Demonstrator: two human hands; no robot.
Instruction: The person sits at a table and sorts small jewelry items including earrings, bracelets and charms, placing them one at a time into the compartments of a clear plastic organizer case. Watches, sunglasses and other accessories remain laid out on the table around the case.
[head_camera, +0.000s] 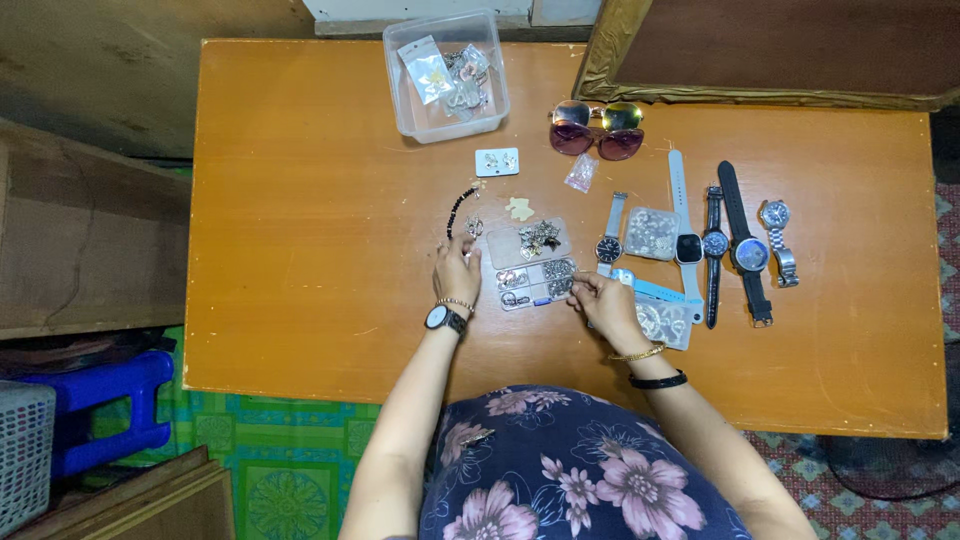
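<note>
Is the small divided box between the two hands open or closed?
Open. The small divided box shows its compartments and the small metal pieces in them, and its clear lid lies flat behind it with more pieces on top.

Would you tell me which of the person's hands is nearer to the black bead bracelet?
The left hand: it is just below the black bead bracelet. The right hand is farther, beyond the small compartment box.

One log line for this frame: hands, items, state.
left hand: fingers on black bead bracelet | right hand: at compartment box edge | watches in row | surface: orange table
</note>
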